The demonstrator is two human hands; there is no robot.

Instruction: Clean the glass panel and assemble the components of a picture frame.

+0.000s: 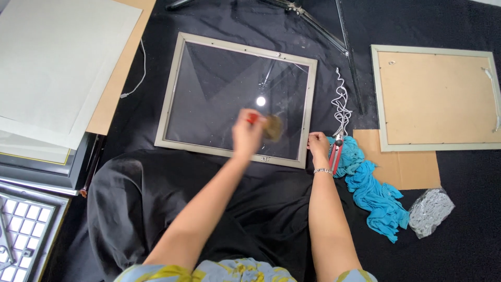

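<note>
Left hand (247,133) is closed around a small brush (267,127) with a red handle and tan bristles, blurred mid-picture, with the bristles down on the glass of the picture frame (172,91). Right hand (318,146) rests on the frame's lower right corner, fingers curled over the edge; it's pressing rather than gripping anything, and there's a bracelet on that wrist.

Everything sits on a black cloth (130,198) spread over what looks like the floor, wrinkled and bunched up near the person's lap. Thin black tripod legs (318,31) run across the top middle of the picture.

The frame lies flat in the centre, pale grey-beige moulding, glass in it showing dust specks, a bright lamp reflection and a few faint scratch-like lines.

To its right: a red-handled tool (336,154) just beside the right hand, a crumpled teal rag (373,196), a coiled white cord (341,102), a piece of brown cardboard (412,169) and a grey wadded bag (430,211). At far right a second frame (383,99) lies face down, brown backing board showing. In the upper left is a big grey mat board (57,62) on cardboard, with dark frames stacked under it and a gridded frame (23,224) at lower left. No real containers that I can spot.
</note>
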